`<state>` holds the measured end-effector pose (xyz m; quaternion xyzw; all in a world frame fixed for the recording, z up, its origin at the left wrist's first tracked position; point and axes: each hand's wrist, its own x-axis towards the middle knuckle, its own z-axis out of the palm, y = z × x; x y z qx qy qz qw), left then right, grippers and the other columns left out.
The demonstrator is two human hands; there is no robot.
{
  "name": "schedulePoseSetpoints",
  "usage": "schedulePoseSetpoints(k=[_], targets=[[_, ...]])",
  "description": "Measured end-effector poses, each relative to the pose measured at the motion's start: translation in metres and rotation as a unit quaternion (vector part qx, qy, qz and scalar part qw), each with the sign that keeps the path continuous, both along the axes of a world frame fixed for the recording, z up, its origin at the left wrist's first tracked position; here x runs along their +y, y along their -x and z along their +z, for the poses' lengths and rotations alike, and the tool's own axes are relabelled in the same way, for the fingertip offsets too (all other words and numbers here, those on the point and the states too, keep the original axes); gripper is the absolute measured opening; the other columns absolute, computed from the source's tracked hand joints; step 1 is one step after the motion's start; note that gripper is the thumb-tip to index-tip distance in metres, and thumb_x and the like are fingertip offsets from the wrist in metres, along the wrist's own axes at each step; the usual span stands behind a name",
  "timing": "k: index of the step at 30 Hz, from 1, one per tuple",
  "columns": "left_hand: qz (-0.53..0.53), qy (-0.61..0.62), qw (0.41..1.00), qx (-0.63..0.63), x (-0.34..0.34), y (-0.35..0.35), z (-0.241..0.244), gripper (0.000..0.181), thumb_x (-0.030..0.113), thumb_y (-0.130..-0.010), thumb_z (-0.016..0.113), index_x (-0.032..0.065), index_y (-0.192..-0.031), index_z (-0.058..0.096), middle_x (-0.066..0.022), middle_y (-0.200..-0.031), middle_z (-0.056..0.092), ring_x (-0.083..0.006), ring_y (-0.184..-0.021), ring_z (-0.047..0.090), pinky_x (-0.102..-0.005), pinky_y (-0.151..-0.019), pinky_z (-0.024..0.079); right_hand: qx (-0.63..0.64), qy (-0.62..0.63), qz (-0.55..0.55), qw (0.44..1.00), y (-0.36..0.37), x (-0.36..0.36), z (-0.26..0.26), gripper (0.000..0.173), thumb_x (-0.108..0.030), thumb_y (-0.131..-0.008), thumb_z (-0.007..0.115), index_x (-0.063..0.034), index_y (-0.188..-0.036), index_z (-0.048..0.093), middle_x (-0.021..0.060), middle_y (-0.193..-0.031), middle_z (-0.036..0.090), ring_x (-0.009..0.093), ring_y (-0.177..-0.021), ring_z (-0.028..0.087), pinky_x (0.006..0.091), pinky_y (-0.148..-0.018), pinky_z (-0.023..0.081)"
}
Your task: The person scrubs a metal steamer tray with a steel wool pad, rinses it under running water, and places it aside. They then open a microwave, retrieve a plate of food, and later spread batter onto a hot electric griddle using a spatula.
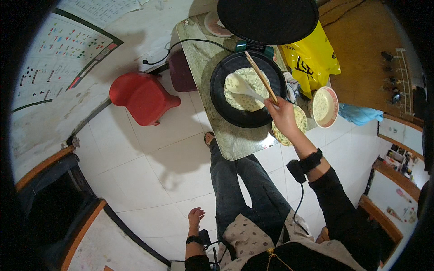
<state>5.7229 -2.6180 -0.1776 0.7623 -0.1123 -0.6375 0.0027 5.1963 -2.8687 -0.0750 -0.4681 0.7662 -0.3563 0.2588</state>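
Observation:
My right hand (284, 117) grips a pale plastic ladle (237, 84) and a pair of wooden chopsticks (259, 73) together. The ladle's bowl lies over a pale, green-flecked batter pancake (240, 103) in the black round pan of an electric griddle (220, 105). The griddle's lid (268, 20) stands raised behind the pan. Partly under my right wrist, a plate of cooked green-flecked pancake (298, 118) sits at the table's edge. To its right is a bowl of batter (321, 106). My left hand (196, 216) hangs by my side, holding nothing, fingers loosely apart.
The griddle stands on a small wood-patterned table (237, 145) with a rounded corner. A yellow plastic bag (307, 57) and a cloth (291, 84) lie right of it. A red stool (144, 96) stands left, near the wall. A black power cord (193, 40) crosses the table's far left edge.

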Motion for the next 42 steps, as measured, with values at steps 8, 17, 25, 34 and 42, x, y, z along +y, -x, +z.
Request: schedulePoseSetpoints(k=[8,17,25,34,42], targets=[[0.003,0.006,1.0,0.002,-0.002,-0.003,-0.003,0.026,0.014,-0.093,0.048,-0.001,-0.112,0.057,-0.0146,-0.096,0.065,-0.0254,-0.087,0.066,-0.0373,-0.076,0.056,0.028,-0.064,0.001,0.998,-0.003,0.01,-0.012,0.026,-0.022,-0.086,0.066,0.004,-0.081,0.062,0.0263,-0.067,0.058,0.039,-0.061,0.062,0.0403,-0.053,0.046],[-0.004,0.008,1.0,0.023,0.001,0.002,-0.006,0.027,0.016,-0.093,0.05,-0.0003,-0.113,0.057,-0.0147,-0.097,0.065,-0.0254,-0.088,0.066,-0.0379,-0.077,0.055,0.029,-0.086,-0.018,0.996,0.007,0.025,0.003,0.022,-0.021,-0.086,0.065,0.001,-0.088,0.065,0.0234,-0.069,0.061,0.038,-0.063,0.063,0.0386,-0.054,0.047],[-0.004,0.012,1.0,-0.002,0.002,-0.001,-0.001,0.025,0.013,-0.093,0.048,-0.0009,-0.111,0.058,-0.0143,-0.095,0.065,-0.025,-0.086,0.067,-0.0355,-0.074,0.055,0.041,-0.093,-0.004,0.995,0.02,0.065,0.004,0.02,-0.02,-0.086,0.066,0.0005,-0.086,0.065,0.0225,-0.068,0.061,0.036,-0.058,0.061,0.0389,-0.054,0.046],[-0.021,0.011,1.0,0.016,0.005,0.011,-0.004,0.027,0.016,-0.092,0.051,-0.001,-0.112,0.058,-0.0154,-0.097,0.065,-0.0264,-0.088,0.067,-0.0383,-0.078,0.055,0.034,-0.089,-0.025,0.995,0.025,0.071,-0.007,0.022,-0.021,-0.087,0.065,0.0007,-0.089,0.066,0.023,-0.073,0.063,0.035,-0.06,0.062,0.0384,-0.054,0.047],[-0.025,0.006,1.0,0.002,0.008,0.009,0.0,0.027,0.016,-0.093,0.05,0.0002,-0.113,0.057,-0.0148,-0.098,0.065,-0.0262,-0.089,0.066,-0.0385,-0.079,0.055,0.04,-0.134,-0.069,0.988,0.05,0.1,0.011,0.021,-0.018,-0.088,0.065,0.0026,-0.091,0.066,0.0163,-0.067,0.062,0.019,-0.059,0.058,0.0332,-0.055,0.046]])
